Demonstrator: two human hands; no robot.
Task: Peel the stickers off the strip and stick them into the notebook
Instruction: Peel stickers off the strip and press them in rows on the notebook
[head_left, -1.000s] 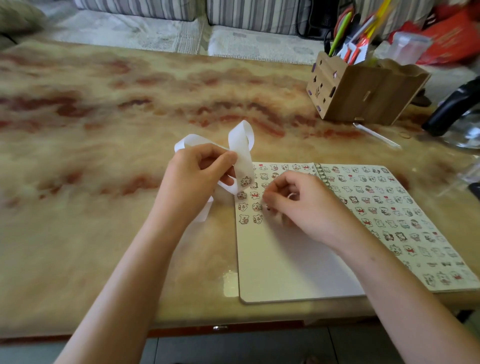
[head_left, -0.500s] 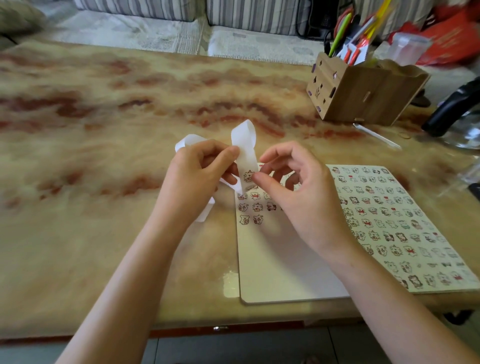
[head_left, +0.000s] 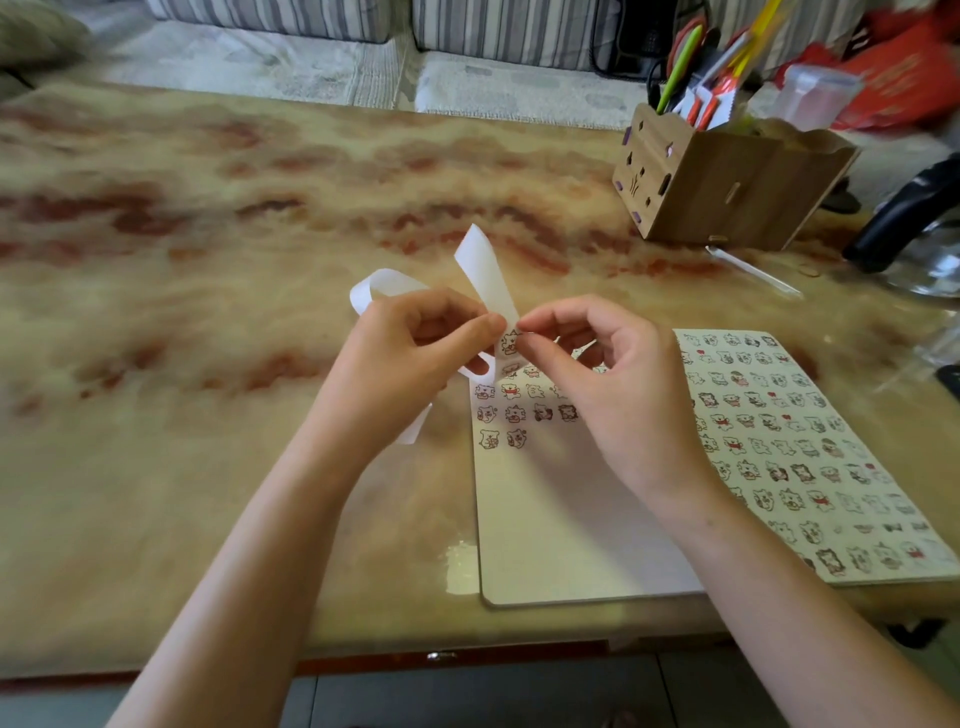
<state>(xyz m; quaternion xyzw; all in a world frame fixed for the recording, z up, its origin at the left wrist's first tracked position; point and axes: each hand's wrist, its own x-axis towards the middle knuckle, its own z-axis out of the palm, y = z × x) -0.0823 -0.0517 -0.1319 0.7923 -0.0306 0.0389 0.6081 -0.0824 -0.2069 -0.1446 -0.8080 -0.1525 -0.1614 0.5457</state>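
A white sticker strip (head_left: 485, 270) curls in loops above the table, and my left hand (head_left: 410, 358) grips it between thumb and fingers. My right hand (head_left: 618, 384) meets it there, thumb and forefinger pinching a small bear sticker (head_left: 510, 342) on the strip. Below lies the open notebook (head_left: 571, 530). Its left page carries a few rows of bear stickers at the top and is blank lower down. The right page (head_left: 810, 452) is covered with several rows of stickers.
A wooden pen holder (head_left: 722, 192) full of pens stands at the back right, with a clear straw-like stick (head_left: 753, 270) in front of it. A black handle and glass item (head_left: 914, 228) sit at the right edge. The table's front edge runs close below the notebook.
My right hand has lifted off the left page and come up to the strip, where it now pinches a sticker. The left hand has kept hold of the strip.
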